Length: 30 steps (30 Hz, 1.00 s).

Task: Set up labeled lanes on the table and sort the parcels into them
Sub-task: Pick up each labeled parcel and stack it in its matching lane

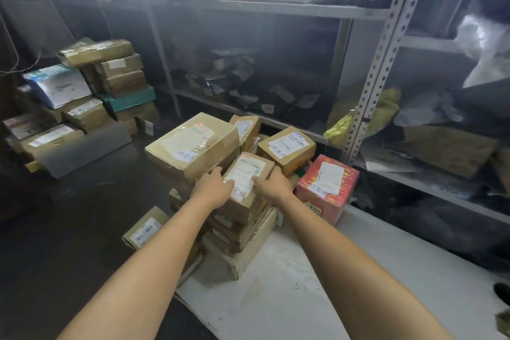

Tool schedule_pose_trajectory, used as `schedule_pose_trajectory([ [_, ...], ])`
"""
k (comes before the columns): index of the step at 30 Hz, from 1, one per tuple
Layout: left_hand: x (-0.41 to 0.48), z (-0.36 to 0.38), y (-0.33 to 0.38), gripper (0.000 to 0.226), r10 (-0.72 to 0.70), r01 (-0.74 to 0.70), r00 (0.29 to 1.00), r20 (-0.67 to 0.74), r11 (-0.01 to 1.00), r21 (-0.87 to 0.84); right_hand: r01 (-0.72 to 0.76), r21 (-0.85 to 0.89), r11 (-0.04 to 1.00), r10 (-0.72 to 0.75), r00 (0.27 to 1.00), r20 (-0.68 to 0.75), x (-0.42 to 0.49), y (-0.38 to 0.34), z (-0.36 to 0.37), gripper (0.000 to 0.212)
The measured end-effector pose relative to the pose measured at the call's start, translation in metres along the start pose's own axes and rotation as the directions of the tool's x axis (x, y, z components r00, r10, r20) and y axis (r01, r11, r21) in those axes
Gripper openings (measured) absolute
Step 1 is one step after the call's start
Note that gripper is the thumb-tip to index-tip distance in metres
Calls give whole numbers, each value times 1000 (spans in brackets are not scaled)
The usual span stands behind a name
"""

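Closest is the white table [289, 298], with bare room on its near part. Two bare arms reach out over it to a heap of parcels at the far left end.

The left hand [214, 188] and the right hand [271, 185] both hold one small brown box [248, 174], which sits on top of the heap. The left hand lies over its left side with bent fingers on the label. The right hand grips its right edge. Neither hand is open flat. I cannot tell if the box is lifted yet or rests on the boxes under it.

This looks like the sorting step: one parcel is being picked and needs a place. A hand-written note is stuck on its near end. The red box [328, 185] just to the right has a note with words that look the same, so I think they go together. The next move needs a firm two-hand lift straight up, so the heap below does not slip, then a gentle set-down beside the red box.

Behind the hands sit a big brown box [193, 146] and a smaller labelled box [287, 146], each with its own note. Farther back stand a metal shelf rack [386, 44] and a floor pile of parcels [82, 91] at the far left
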<state>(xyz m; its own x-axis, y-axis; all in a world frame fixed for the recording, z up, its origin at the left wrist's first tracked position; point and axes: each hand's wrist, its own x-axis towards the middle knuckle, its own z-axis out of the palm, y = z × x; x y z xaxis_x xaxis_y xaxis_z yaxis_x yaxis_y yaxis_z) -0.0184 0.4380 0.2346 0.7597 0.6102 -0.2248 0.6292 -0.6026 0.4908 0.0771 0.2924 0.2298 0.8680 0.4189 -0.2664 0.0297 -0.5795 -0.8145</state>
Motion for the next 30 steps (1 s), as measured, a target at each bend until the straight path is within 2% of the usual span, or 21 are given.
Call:
schedule_pose_trajectory([
  [4,6,3,0,54,-5,6,999,37,1000,-6,-58,147,987,46,996,78,13,13,2,46],
  [9,3,5,2,42,-83,110,991,107,952,-284,-111,411,905,67,990,120,11,18,11,38],
  [11,-1,4,1,41,-94,126,990,107,927,-353,-113,456,883,57,989,136,8,19,15,34],
  [15,-15,3,-1,46,-91,141,987,131,885,-444,-113,508,854,35,986,161,-6,25,13,42],
  [20,-44,8,5,42,11,107,975,222,853,-511,-29,432,901,-8,997,83,-36,35,-6,66],
  [25,-76,14,22,53,108,29,968,225,846,-532,22,475,880,-16,1000,-18,-77,55,-30,61],
  [30,-115,35,65,43,260,-55,928,268,806,-589,56,541,839,40,986,-164,-137,79,-79,55],
])
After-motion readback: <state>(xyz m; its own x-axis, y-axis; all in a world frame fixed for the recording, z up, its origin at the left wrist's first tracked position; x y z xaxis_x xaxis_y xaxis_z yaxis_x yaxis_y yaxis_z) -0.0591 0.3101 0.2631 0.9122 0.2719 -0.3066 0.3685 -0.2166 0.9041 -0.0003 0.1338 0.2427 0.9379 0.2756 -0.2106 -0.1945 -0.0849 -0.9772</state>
